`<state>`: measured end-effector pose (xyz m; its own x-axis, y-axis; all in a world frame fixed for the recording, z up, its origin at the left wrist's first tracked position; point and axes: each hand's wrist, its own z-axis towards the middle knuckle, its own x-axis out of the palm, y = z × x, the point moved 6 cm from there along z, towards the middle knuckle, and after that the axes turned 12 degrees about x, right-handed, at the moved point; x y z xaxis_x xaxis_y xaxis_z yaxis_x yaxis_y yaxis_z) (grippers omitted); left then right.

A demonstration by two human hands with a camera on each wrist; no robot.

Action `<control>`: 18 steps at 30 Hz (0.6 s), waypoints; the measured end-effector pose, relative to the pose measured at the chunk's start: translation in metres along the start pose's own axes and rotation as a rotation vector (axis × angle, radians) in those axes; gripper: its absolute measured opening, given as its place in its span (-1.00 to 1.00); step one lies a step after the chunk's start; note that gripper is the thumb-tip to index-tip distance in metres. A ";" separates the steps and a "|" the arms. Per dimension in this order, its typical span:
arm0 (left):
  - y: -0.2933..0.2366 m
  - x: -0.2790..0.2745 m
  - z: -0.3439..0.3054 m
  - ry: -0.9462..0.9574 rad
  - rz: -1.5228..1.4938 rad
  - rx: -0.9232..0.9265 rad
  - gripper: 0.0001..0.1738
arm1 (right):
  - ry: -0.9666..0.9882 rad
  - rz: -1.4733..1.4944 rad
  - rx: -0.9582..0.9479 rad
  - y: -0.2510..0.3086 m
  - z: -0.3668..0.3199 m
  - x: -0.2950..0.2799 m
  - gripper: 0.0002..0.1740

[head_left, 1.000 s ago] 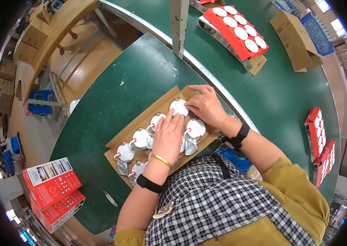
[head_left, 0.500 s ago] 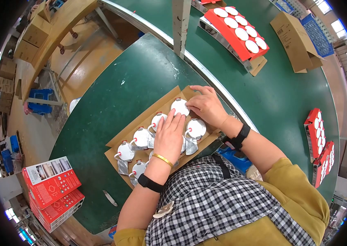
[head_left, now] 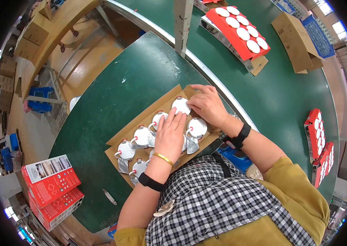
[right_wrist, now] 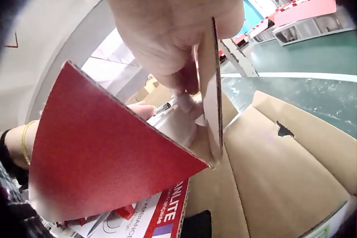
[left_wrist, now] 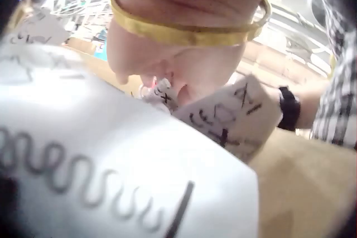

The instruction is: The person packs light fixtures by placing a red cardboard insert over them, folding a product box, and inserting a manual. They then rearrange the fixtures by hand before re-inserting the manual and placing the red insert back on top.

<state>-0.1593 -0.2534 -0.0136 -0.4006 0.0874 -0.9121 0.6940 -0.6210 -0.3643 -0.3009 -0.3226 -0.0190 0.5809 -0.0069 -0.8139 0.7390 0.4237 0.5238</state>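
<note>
From my head, one camera looks forward and down, wide, over my left grip (head_left: 169,138), right grip (head_left: 209,107) and bench (head_left: 95,106). The wrist cameras sit very near, each facing along its own hand toward the fingers. All three views share the carton (head_left: 140,120) and my gold bracelet (head_left: 163,159).

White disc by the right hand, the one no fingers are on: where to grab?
Probably pinch the rim of the disc from above: its top is round and exposed, while the carton surrounds its sides. I'd stay off the white cable looping at its left and the silver label at its near edge.
</note>
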 end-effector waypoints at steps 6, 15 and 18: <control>0.031 -0.056 -0.024 -0.239 -0.228 -0.157 -0.55 | -0.040 0.075 0.024 0.007 -0.001 -0.015 -0.84; 0.038 -0.059 -0.051 -0.207 -0.065 -0.154 -0.69 | 0.142 0.131 -0.197 0.076 0.025 0.015 -0.82; 0.033 -0.054 -0.049 -0.155 -0.069 -0.128 -0.69 | 0.153 0.069 -0.204 0.073 0.025 0.026 -0.88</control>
<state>-0.0853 -0.2400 0.0140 -0.5302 -0.0009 -0.8479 0.7281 -0.5130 -0.4547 -0.2230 -0.3145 0.0042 0.5581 0.1585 -0.8145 0.6061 0.5925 0.5306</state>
